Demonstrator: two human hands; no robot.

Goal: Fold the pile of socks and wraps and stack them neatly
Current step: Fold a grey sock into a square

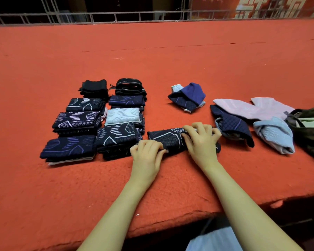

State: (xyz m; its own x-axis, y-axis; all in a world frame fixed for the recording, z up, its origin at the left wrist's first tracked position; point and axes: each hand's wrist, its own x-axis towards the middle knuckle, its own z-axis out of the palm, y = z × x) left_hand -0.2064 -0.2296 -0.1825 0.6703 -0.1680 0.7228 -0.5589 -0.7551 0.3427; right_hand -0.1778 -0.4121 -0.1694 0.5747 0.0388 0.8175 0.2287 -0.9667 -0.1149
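Sock in hand: a dark navy knitted sock with white geometric lines (pixel 168 137) lies flat on the orange-red felt-covered table (pixel 152 57), directly under both hands, near the table's front edge.

Left hand: the left hand (pixel 146 153) pinches the sock's near-left edge, fingers curled onto the fabric.

Right hand: the right hand (pixel 200 140) grips the sock's right end, fingers bent over it; that end looks to be partly doubled over, so the fold appears under way, not finished.

Stacked goods: two rows of folded navy patterned socks (pixel 91 127) sit just left of the left hand, one white patterned folded sock (pixel 122 115) among them, with folded black wraps (pixel 129 86) at the far end.

Still to fold: beyond and right of the right hand lie a loose blue-and-navy sock bundle (pixel 188 96), a crumpled navy quilted sock (pixel 232 125), pale pink socks (pixel 243 107) and a light blue ribbed sock (pixel 273 134), beside a dark olive fabric bag (pixel 310 127).

Risk, the fold: the knit is soft and may spring open or skew if either hand lets go early, leaving uneven edges.

Risk, the stacks: the nearest stack almost touches the left hand; a careless sweep while placing could nudge it askew.

Risk, the crumpled sock: it lies just beside the right hand's fingertips and could be dragged along.
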